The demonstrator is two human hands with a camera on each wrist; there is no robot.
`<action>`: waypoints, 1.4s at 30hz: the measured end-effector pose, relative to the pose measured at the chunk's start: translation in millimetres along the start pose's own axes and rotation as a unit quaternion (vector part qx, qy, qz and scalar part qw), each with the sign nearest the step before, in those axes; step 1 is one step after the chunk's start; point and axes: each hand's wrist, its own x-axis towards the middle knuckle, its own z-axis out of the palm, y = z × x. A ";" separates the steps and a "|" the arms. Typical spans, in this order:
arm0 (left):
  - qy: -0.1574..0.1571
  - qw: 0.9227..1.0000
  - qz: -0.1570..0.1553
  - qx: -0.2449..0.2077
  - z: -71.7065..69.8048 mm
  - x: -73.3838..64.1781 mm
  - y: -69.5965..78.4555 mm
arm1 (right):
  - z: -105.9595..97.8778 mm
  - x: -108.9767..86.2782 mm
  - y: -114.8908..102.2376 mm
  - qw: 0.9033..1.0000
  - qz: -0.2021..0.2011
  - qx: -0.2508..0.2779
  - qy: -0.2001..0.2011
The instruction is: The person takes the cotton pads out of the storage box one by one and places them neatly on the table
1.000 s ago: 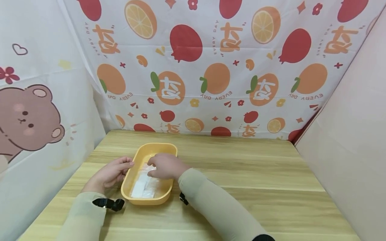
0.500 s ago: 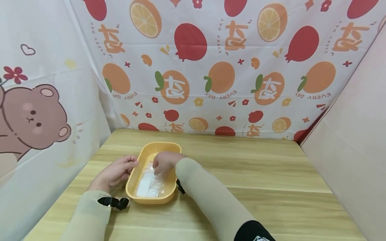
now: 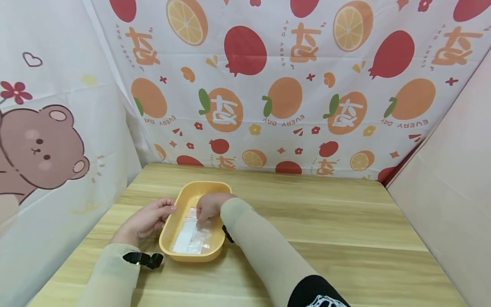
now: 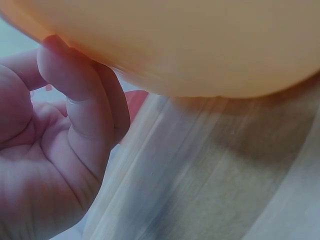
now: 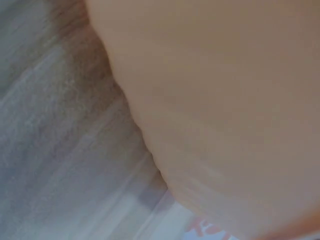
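Note:
A yellow oblong plastic tray stands on the table, left of the middle. Inside it lie clear zip bags with thin red seal lines and flat white pieces. My left hand holds the tray's left rim, thumb at the top edge; the left wrist view has the bent fingers against the tray's outer wall. Reaching over the right rim, my right hand pinches at a clear zip bag, fingertips pointing down. The tray's outer wall fills most of the right wrist view, hiding that hand there.
Wood-grain table extends to the right of the tray. A fruit-print cloth hangs behind it, with a bear-print cloth at left and a plain pale one at right.
My right hand has lowered into the tray, its spread fingers closing at the clear bag and then drawing slightly toward me. The left hand keeps its place on the rim; the camera view has shifted slightly.

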 end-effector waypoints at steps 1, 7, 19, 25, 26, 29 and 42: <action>0.003 1.000 0.000 0.001 -0.3 -0.6 0.2 | 1.1 0.2 -0.9 1.000 -0.006 -0.014 0.004; 0.002 1.000 -0.001 0.011 0.9 -4.7 3.5 | 6.9 -0.5 -4.0 0.996 -0.034 -0.083 0.030; -0.004 1.000 0.001 0.007 5.4 -1.6 7.7 | -9.9 -11.3 5.6 0.990 -0.097 0.103 -0.026; -0.001 1.000 0.000 0.015 4.1 -1.2 6.9 | -25.1 -13.4 13.3 0.973 -0.117 0.186 -0.066; 0.001 1.000 -0.001 0.017 3.6 -1.4 6.8 | -28.7 -15.1 14.7 0.971 -0.120 0.195 -0.070; 0.008 1.000 -0.005 0.027 2.5 -1.7 6.6 | -41.2 -26.5 18.9 0.962 -0.135 0.228 -0.072; 0.017 0.999 -0.013 0.028 2.8 -3.7 8.1 | -74.6 -99.2 55.7 0.943 -0.193 0.264 -0.056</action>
